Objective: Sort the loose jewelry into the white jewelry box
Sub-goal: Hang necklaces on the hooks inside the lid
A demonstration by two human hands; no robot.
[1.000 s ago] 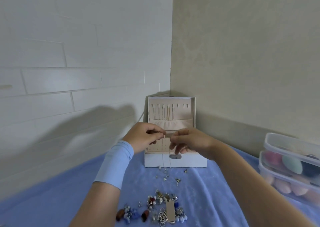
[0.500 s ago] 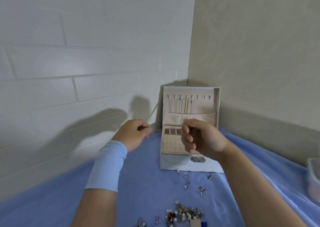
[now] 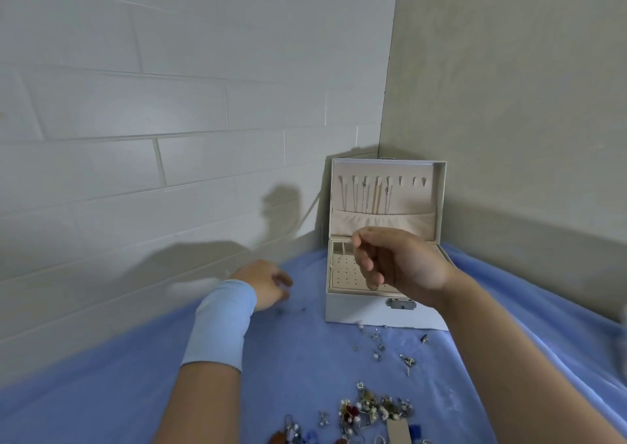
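The right hand is raised over the open white jewelry box, thumb and forefinger pinched together at the top and the other fingers loosely curled; whether anything lies in the pinch cannot be told. The left hand, blurred, rests low on the blue cloth to the left of the box, fingers curled inward; what it holds, if anything, cannot be made out. A light blue wristband wraps the left forearm.

The box sits in the corner where the white brick wall meets the beige wall. Its lid stands upright, lined in pale pink, with a row of hooks; several thin chains hang from them down into a gathered pocket. The base shows a perforated earring panel and small compartments behind it, partly hidden by the right hand. A metal clasp is on the front wall.

Loose jewelry lies in a heap on the cloth at the lower edge, with smaller pieces scattered just in front of the box. No writing is legible.
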